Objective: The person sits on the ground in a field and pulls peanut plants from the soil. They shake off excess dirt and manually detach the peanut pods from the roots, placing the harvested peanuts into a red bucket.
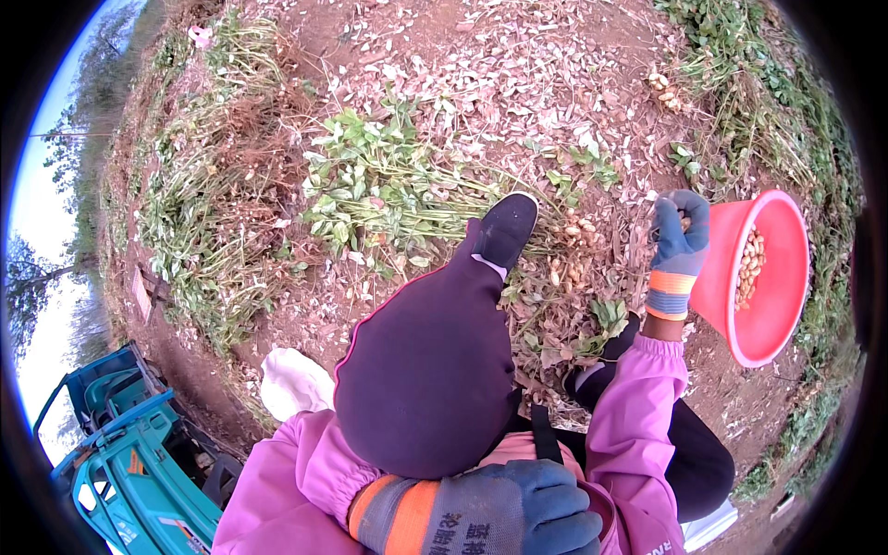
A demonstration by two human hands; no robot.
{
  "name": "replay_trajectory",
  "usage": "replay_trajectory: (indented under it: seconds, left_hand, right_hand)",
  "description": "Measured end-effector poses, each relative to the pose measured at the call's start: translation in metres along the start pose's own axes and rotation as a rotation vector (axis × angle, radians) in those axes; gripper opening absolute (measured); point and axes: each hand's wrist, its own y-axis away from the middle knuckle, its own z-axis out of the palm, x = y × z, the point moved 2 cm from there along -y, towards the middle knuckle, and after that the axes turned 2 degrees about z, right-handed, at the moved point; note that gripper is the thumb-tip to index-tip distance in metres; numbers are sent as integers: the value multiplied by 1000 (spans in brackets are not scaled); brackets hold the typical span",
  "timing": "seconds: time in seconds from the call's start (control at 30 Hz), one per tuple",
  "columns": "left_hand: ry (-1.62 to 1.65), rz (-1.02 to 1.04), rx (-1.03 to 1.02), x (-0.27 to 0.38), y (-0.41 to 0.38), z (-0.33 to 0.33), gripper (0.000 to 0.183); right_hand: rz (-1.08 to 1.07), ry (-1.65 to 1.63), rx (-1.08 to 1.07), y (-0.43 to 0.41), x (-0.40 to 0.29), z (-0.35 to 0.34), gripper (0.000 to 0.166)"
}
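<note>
My right hand (678, 225), in a blue and grey work glove with an orange cuff band, is curled around peanuts partly visible between the fingers. It is beside the red plastic bucket (714, 260), which tilts and holds peanut pods (749, 267). Across my waist lies my left hand (527, 510) in a matching glove that bears writing; its fingers are bent and the palm is hidden. Pulled peanut plants (402, 180) lie beside my black shoe (510, 225), their pod clusters (576, 232) between the shoe and my right hand.
Rows of peanut plants lie at left (215, 180) and right (749, 104), with another pod cluster (664, 90) at upper right. Dry leaves (485, 76) cover the soil. A white sack (295, 381) lies at left, before a teal vehicle (132, 465).
</note>
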Motion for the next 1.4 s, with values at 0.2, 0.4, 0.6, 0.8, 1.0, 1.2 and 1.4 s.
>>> replay_trajectory:
  seconds: [0.2,0.4,0.6,0.8,1.0,1.2,1.4]
  left_hand:
    - [50,32,-174,1,-15,-17,21]
    - [51,86,-55,-6,-14,-12,30]
    - [65,47,-56,-7,-11,-7,30]
    - [83,-46,-46,-3,-14,-10,30]
    - [91,-1,-69,-8,-10,-7,31]
    - [91,-40,-59,-5,-14,-11,32]
    - [74,0,-25,-7,-7,-6,31]
  right_hand:
    - [-469,486,579,-49,-83,-117,16]
    - [-673,1263,769,-47,-67,-160,27]
    - [-449,596,222,-18,-49,-36,11]
    - [84,819,-477,7,100,14,15]
    - [-94,1088,-593,36,130,32,28]
    - [1,1323,-658,36,126,55,28]
    - [171,1015,-610,38,126,42,26]
